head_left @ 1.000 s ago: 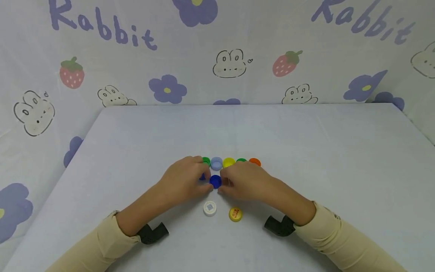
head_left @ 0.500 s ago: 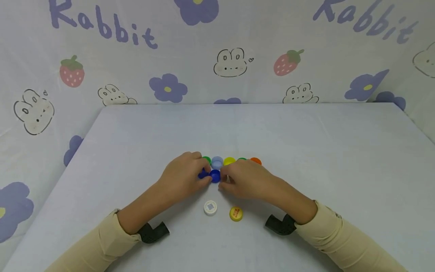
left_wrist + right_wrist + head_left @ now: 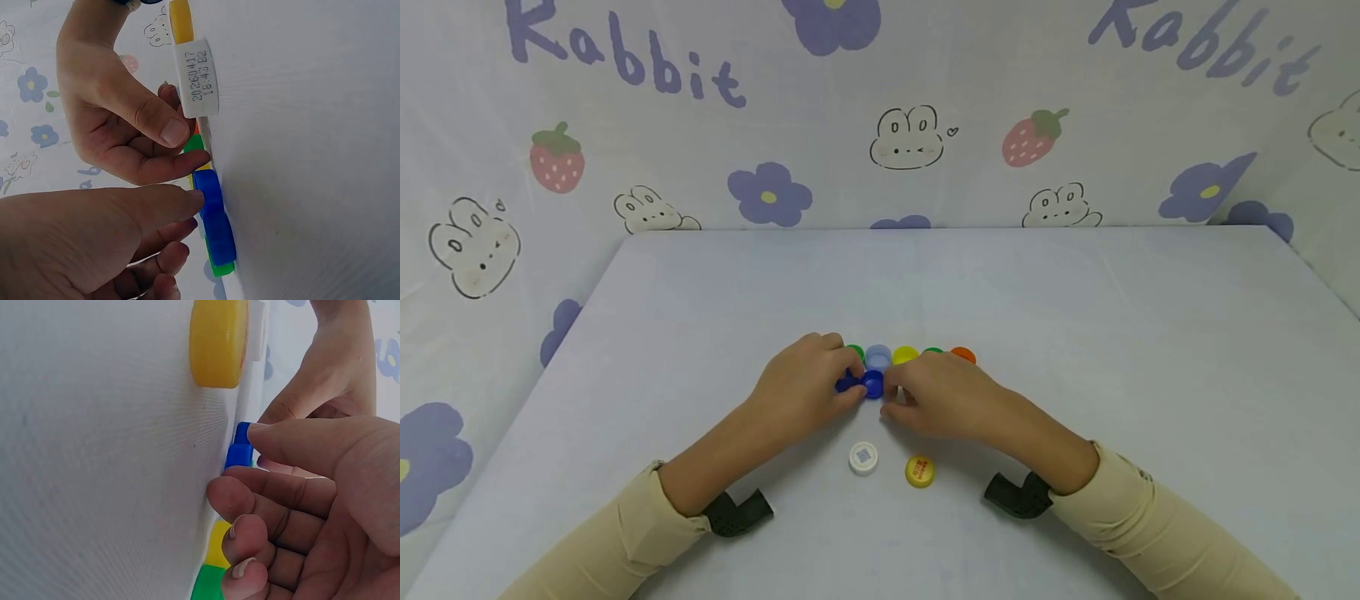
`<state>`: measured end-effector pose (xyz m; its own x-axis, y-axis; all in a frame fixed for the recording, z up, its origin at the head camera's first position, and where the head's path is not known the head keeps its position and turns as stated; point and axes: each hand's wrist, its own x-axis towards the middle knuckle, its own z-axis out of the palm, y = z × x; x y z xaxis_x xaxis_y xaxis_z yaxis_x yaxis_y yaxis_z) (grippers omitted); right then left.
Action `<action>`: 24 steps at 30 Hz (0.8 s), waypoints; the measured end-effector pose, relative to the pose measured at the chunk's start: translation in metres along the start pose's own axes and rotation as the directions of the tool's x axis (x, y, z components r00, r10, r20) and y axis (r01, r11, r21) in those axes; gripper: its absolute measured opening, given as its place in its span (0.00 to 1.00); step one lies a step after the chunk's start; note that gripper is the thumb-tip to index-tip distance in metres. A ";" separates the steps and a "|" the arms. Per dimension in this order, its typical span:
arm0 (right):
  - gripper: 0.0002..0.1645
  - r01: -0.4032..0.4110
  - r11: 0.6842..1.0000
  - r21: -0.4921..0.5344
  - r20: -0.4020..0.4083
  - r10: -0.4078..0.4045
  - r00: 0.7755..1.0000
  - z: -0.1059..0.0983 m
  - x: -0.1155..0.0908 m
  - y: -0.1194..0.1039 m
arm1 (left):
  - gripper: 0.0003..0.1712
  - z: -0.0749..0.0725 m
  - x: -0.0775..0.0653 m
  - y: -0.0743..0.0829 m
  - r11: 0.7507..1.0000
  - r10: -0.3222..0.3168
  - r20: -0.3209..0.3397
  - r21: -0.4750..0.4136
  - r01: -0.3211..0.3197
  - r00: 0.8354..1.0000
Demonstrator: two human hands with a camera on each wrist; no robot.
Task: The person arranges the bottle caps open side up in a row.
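Two blue bottle caps stand side by side in the head view, the right blue cap [image 3: 872, 385] open side up and the left blue cap [image 3: 848, 382] partly behind fingers. My left hand [image 3: 808, 385] is bent over them from the left, its thumb tip right at the near edge of the right blue cap [image 3: 210, 192]. My right hand [image 3: 943, 393] is close on the other side, fingers loosely bent, with nothing between thumb and forefinger. Just beyond the blue caps runs a row: green cap [image 3: 854, 352], pale blue cap [image 3: 878, 357], yellow cap [image 3: 905, 355], green cap [image 3: 932, 350] and orange cap [image 3: 963, 356], partly covered by my hands.
Nearer me on the white table [image 3: 880, 542] lie a white cap [image 3: 863, 458] with a square mark and a yellow cap [image 3: 920, 471] with red print. Black curved pieces [image 3: 737, 512] show at both wrists. A printed cloth [image 3: 820, 100] hangs behind the table.
The right blue cap has slid away from me, up against the row and level with the left blue cap. Both hands have shifted slightly the same way.
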<state>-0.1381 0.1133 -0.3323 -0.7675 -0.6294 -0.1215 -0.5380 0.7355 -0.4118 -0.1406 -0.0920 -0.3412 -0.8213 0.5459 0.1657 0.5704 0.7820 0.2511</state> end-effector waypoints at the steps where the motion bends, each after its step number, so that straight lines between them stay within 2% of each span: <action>1: 0.08 0.000 1.000 -0.001 0.000 0.000 1.000 0.000 0.000 0.000 | 0.10 0.000 0.000 0.000 1.000 0.001 -0.001 0.000 -0.001 1.000; 6: 0.07 0.010 1.000 -0.002 0.001 -0.010 1.000 0.000 0.000 0.001 | 0.12 -0.006 0.000 0.002 1.000 -0.003 0.035 -0.026 0.004 0.999; 10: 0.08 0.013 1.000 -0.017 0.032 -0.012 0.999 0.000 -0.001 -0.002 | 0.10 -0.019 -0.002 0.005 0.993 -0.030 0.159 -0.109 0.048 0.987; 12: 0.09 0.010 1.000 -0.022 0.064 -0.009 0.998 -0.001 -0.001 -0.005 | 0.09 -0.026 -0.004 0.006 0.985 -0.039 0.251 -0.155 0.080 0.967; 14: 0.08 0.008 1.000 -0.022 0.101 -0.006 0.995 -0.001 -0.003 -0.009 | 0.10 -0.031 -0.007 0.006 0.979 -0.038 0.349 -0.176 0.106 0.936; 16: 0.08 0.010 1.000 -0.014 0.137 -0.008 0.990 -0.001 -0.005 -0.013 | 0.13 -0.035 -0.010 0.007 0.978 -0.021 0.429 -0.180 0.108 0.903; 18: 0.09 0.018 1.000 0.001 0.167 -0.018 0.986 -0.001 -0.008 -0.017 | 0.16 -0.036 -0.012 0.010 0.979 0.003 0.481 -0.181 0.096 0.877; 20: 0.10 0.044 0.999 0.015 0.180 -0.046 0.983 -0.001 -0.010 -0.019 | 0.17 -0.036 -0.014 0.013 0.980 0.024 0.501 -0.184 0.079 0.865; 24: 0.10 0.094 0.995 0.040 0.177 -0.100 0.979 0.001 -0.012 -0.022 | 0.17 -0.034 -0.015 0.018 0.981 0.040 0.496 -0.183 0.059 0.868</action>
<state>-0.1166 0.1045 -0.3224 -0.6363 -0.7340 -0.2375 -0.5934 0.6624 -0.4573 -0.1182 -0.0961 -0.3070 -0.6860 0.6540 -0.3190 0.5100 0.7448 0.4304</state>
